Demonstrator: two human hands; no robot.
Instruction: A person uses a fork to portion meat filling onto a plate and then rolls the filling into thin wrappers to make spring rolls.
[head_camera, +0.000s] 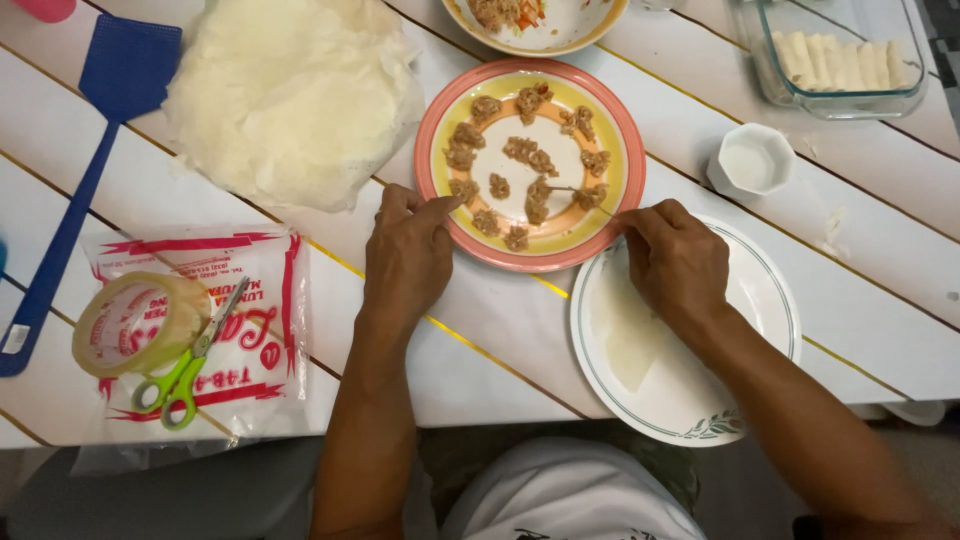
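Closest to the camera is the person's lap in a light shirt (570, 495), and both forearms run up from there onto the white slatted table (880, 300).

Right hand (675, 262) sits over the top edge of the white plate (690, 400), which has a pale translucent wrapper sheet (625, 335) lying on it. The fingers are pinched shut around a thin utensil (585, 195); can't tell if it's a fork or a spoon. Its tip is in among the little lumps of minced filling (520, 150) on the pink-and-yellow plate (625, 150).

Left hand (405, 260) is loosely curled with nothing in it, fingertips just resting on that plate's near rim to steady it.

My read: this is the scooping step, picking one lump of filling. The next move looks like it needs a short, level carry over to the wrapper so the lump doesn't drop off.

Further out: a stack of round wrappers (290, 95) at upper left, a blue fly swatter (90, 150), a tape roll (130, 322) and green scissors (190, 365) on a wrapper packet (270, 330), a small white cup (752, 160), and a glass dish with finished rolls (835, 55).
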